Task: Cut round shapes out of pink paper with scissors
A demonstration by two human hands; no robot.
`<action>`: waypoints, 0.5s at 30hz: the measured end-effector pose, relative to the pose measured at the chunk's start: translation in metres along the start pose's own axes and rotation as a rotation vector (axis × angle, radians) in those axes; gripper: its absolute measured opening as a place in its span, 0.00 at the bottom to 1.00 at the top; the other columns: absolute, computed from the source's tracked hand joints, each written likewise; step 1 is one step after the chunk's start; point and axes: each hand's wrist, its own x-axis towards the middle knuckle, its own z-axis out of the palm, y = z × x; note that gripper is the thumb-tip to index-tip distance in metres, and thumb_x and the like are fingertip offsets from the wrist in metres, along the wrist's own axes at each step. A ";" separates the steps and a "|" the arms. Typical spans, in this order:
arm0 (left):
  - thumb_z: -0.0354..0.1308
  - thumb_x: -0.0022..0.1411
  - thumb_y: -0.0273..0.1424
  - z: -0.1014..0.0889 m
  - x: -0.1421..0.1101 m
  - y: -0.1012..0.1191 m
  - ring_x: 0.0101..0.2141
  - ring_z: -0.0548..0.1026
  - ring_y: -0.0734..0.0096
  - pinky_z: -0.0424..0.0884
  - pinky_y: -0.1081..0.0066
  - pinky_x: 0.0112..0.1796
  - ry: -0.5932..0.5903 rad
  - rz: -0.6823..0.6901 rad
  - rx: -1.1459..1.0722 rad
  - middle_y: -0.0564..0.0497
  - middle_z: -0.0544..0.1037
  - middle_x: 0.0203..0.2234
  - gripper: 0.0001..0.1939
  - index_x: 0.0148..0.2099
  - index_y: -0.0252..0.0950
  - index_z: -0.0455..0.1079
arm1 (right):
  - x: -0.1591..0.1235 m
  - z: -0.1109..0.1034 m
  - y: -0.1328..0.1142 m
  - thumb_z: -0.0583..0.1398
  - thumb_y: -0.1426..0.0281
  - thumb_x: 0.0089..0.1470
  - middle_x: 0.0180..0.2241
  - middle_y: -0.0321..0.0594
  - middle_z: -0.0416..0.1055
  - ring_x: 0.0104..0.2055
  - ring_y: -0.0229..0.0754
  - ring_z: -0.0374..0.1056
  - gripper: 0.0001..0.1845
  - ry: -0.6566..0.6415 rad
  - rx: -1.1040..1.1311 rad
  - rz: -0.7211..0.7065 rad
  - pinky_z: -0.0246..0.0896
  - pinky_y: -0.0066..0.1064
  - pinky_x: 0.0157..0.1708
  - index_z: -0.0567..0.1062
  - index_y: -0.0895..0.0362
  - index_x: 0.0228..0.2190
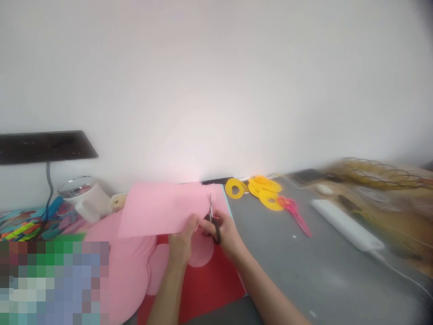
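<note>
Cutting appears under way: rounded pink pieces point(123, 277) lie at left, apparently done; the pink sheet point(155, 210) seems largely uncut. Left hand point(183, 235) pinches its near edge; right hand point(229, 234) grips dark-handled scissors point(217, 231) near its right end. The sheet looks smooth, straight-edged, overlapping the red paper point(209, 291).

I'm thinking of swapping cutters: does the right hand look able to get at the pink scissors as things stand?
Probably yes: open grey tabletop lies between the right hand and the pink scissors, though that hand would likely need to put down its black-handled scissors first.
</note>
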 end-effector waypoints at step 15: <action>0.68 0.47 0.37 0.006 -0.006 0.010 0.51 0.72 0.56 0.63 0.59 0.55 0.041 0.053 -0.079 0.47 0.79 0.44 0.22 0.45 0.38 0.74 | -0.003 0.004 0.003 0.70 0.63 0.37 0.16 0.32 0.67 0.20 0.37 0.63 0.18 -0.002 -0.027 0.010 0.54 0.26 0.21 0.69 0.58 0.23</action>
